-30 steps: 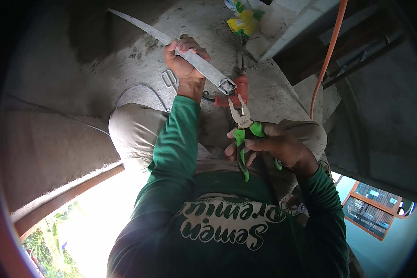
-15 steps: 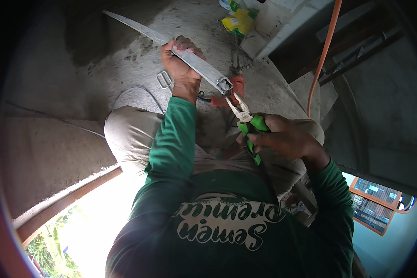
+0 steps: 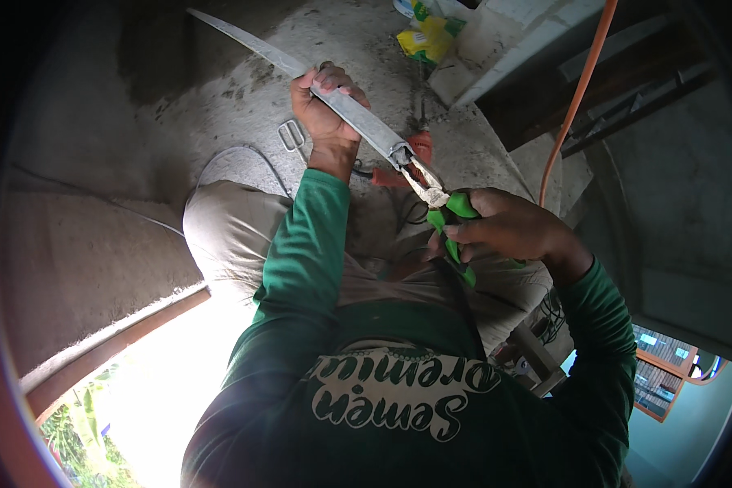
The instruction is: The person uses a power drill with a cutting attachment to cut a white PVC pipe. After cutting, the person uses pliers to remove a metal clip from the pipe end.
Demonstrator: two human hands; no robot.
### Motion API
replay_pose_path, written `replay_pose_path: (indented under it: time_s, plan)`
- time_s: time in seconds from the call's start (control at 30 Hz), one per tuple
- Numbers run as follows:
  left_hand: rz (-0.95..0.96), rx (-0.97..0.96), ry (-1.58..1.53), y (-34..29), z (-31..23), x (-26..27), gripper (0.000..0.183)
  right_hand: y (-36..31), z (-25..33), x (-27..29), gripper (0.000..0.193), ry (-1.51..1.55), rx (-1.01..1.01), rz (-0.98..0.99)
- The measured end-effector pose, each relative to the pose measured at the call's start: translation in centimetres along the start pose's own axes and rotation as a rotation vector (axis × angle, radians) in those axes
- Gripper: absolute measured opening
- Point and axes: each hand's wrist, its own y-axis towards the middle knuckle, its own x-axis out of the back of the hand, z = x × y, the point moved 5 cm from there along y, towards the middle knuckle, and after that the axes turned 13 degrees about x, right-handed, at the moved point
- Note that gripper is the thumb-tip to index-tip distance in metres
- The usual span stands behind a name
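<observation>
My left hand (image 3: 327, 104) is wrapped round a long grey metal profile (image 3: 372, 128), whose far end runs away to the upper left. The near end of the profile is open and bent at its edge. In my right hand (image 3: 508, 226) is a pair of pliers (image 3: 429, 190) with green and black handles. Its pale jaws are spread and sit at the profile's near end, on the edge; whether they grip it cannot be told. Behind that end an orange-red power tool (image 3: 420, 146) lies on the floor, partly hidden.
Grey concrete floor (image 3: 244, 106) spreads ahead, with a metal-framed handle (image 3: 291, 135) and a cable (image 3: 252, 149) on it. A yellow-green bag (image 3: 429, 37) lies beyond. At the right hangs an orange hose (image 3: 576, 98). Bright daylight comes through an opening at lower left.
My right hand has brought the pliers up against the profile's near end; before, their jaws were just below it. The profile and my left hand have shifted slightly right in view.
</observation>
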Motion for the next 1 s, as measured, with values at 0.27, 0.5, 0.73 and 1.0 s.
replay_pose_path:
  time_s: [0.27,0.5,0.73,1.0]
  plan:
    - [0.013,-0.015,0.036,0.0,0.1,0.5,0.016,0.3,-0.6,-1.9,0.029,0.048,-0.010,-0.103]
    - [-0.011,-0.031,0.054,0.0,0.2,0.7,0.017,0.1,-1.0,-2.0,0.026,0.030,0.017,-0.113]
    - [-0.023,-0.046,0.061,0.2,-0.3,0.9,0.019,-1.5,-1.3,-2.0,0.027,-0.011,0.037,-0.098]
    - [-0.110,-0.074,0.142,0.1,0.0,0.8,0.019,-2.7,-1.8,-1.5,0.035,-0.133,0.233,-0.419]
